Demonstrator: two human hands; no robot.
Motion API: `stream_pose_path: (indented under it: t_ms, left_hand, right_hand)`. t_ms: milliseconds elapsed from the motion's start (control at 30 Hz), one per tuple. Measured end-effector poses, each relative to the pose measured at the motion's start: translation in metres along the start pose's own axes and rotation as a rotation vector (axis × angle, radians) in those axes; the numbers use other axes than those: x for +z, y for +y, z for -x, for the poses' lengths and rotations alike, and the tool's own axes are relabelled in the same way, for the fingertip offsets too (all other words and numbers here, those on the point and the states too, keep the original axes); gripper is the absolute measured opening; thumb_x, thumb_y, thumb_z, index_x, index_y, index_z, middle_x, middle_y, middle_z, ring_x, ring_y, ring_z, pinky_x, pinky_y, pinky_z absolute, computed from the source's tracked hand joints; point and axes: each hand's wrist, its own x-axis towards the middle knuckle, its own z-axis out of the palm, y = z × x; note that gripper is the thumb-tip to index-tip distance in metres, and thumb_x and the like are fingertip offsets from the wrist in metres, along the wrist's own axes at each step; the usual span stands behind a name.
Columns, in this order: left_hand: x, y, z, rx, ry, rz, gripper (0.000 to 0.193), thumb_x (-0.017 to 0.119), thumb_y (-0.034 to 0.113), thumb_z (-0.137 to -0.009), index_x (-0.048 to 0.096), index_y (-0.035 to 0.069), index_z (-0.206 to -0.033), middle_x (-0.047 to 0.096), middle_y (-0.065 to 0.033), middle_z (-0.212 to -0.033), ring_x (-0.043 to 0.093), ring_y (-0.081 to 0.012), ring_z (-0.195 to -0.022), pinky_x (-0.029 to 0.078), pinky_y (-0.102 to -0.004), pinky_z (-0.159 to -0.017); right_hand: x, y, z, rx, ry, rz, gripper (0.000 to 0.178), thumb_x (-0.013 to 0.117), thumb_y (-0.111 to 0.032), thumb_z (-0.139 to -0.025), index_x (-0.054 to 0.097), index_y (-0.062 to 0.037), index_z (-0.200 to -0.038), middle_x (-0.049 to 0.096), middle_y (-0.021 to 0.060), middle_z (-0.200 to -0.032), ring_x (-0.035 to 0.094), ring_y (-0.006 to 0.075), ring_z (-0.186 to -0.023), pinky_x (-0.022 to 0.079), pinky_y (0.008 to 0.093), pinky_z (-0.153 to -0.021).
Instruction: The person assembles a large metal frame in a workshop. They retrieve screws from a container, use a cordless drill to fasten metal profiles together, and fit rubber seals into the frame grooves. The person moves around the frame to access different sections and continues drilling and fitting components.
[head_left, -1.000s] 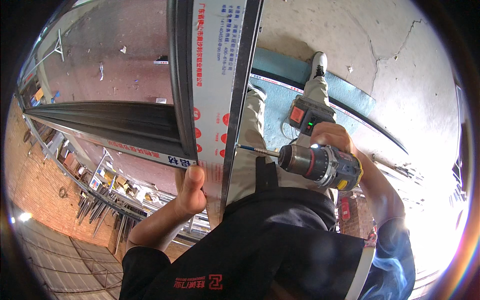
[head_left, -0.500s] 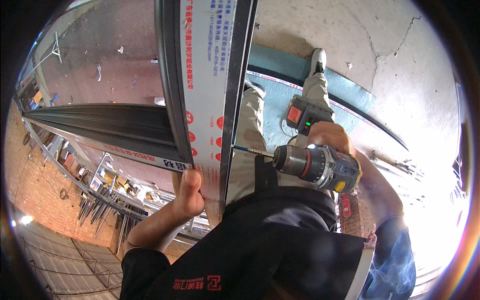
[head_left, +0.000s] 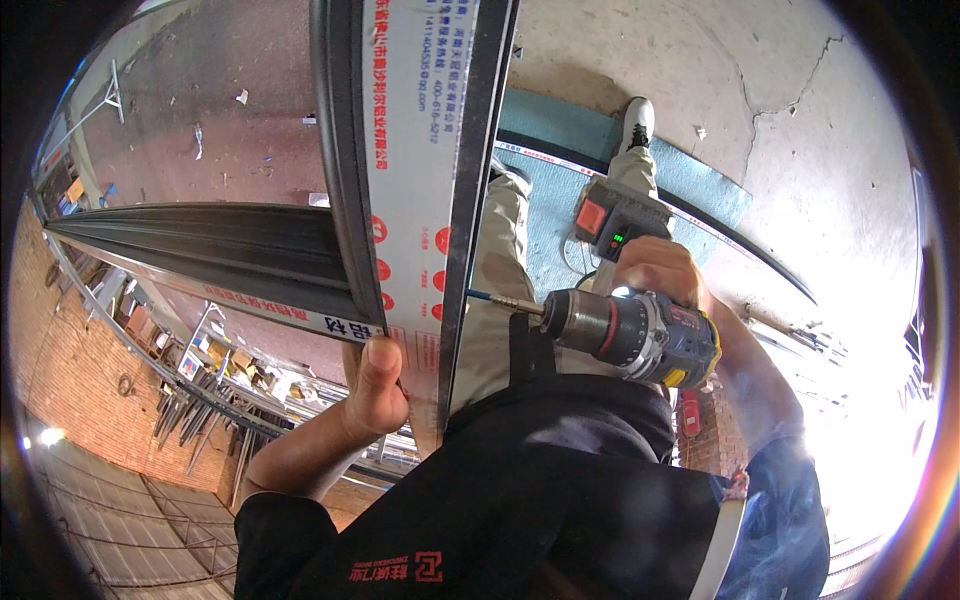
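Note:
My right hand [head_left: 662, 270] is closed around the handle of a cordless drill [head_left: 635, 335], with its battery [head_left: 620, 222] pointing away from me. A long thin bit [head_left: 505, 302] runs left from the chuck, and its tip meets the dark edge of an upright aluminium profile [head_left: 412, 200] covered in printed white film. My left hand [head_left: 378, 388] grips the near part of that profile at a corner, thumb on the front and fingers hidden behind. There a second dark, grooved profile [head_left: 220, 255] joins it and stretches off to the left.
A blue-green mat [head_left: 560, 195] lies on the concrete floor under my feet, with a long film-covered strip [head_left: 560, 158] across it. Several metal lengths [head_left: 195, 415] lean near a brick wall [head_left: 90, 370] at left. A smoking cigarette [head_left: 728, 535] shows at lower right.
Hardly anything differs. The drill has shifted very slightly left, and the film-covered profile sits slightly differently in view. Both hands keep their hold.

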Motion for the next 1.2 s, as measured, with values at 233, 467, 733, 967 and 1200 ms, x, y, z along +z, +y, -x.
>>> stream_pose_path:
  t_ms: [233, 467, 733, 967, 1200]
  left_hand:
    - [-0.012, -0.005, 0.001, -0.034, -0.036, -0.004, 0.077, 0.035, 0.056, -0.102, 0.023, 0.001, -0.154, 0.044, -0.0153, -0.148, 0.045, -0.0219, -0.135, 0.039, -0.0406, -0.11]
    - [0.01, 0.009, -0.002, -0.018, 0.052, -0.068, 0.073, 0.034, 0.058, -0.1, 0.037, 0.0, -0.145, 0.061, -0.0209, -0.124, 0.068, -0.0242, -0.102, 0.058, -0.0394, -0.084]
    - [0.008, 0.001, -0.009, 0.143, 0.083, -0.245, 0.063, 0.026, 0.047, -0.105, 0.047, -0.003, -0.137, 0.063, -0.0183, -0.119, 0.066, -0.0205, -0.098, 0.055, -0.0365, -0.082]
    - [-0.035, -0.039, 0.007, 0.364, 0.368, -0.437, 0.05, 0.015, 0.022, -0.111, 0.038, -0.012, -0.139, 0.049, -0.0249, -0.139, 0.049, -0.0281, -0.128, 0.035, -0.0388, -0.112]
    - [-0.015, -0.023, -0.018, 0.392, 0.421, -0.143, 0.055, 0.051, 0.037, -0.103, 0.046, -0.007, -0.136, 0.052, -0.0148, -0.133, 0.048, -0.0206, -0.124, 0.034, -0.0316, -0.109]
  right_hand:
    - [-0.002, -0.003, -0.012, -0.066, 0.031, -0.016, 0.03, 0.071, -0.023, -0.077, 0.068, -0.0065, -0.102, 0.062, 0.0089, -0.081, 0.064, 0.0287, -0.074, 0.05, 0.0393, -0.066]
    - [-0.007, -0.007, -0.006, -0.007, 0.002, 0.097, 0.027, 0.071, -0.023, -0.075, 0.067, -0.0066, -0.097, 0.062, 0.011, -0.083, 0.065, 0.0304, -0.076, 0.052, 0.0397, -0.068]
    - [-0.036, -0.026, -0.029, -0.155, -0.021, 0.516, 0.031, 0.075, -0.015, -0.066, 0.067, -0.0114, -0.095, 0.061, 0.0044, -0.075, 0.064, 0.0236, -0.071, 0.052, 0.0373, -0.066]
    - [-0.045, -0.036, -0.042, -0.285, -0.024, 0.705, 0.046, 0.073, -0.016, -0.068, 0.069, -0.0143, -0.113, 0.06, 0.0037, -0.078, 0.062, 0.0233, -0.072, 0.052, 0.0381, -0.067]
    - [-0.037, -0.038, -0.039, -0.258, -0.047, 0.79, 0.043, 0.07, -0.012, -0.066, 0.07, -0.0072, -0.108, 0.059, 0.0057, -0.079, 0.061, 0.0254, -0.073, 0.049, 0.0394, -0.068]
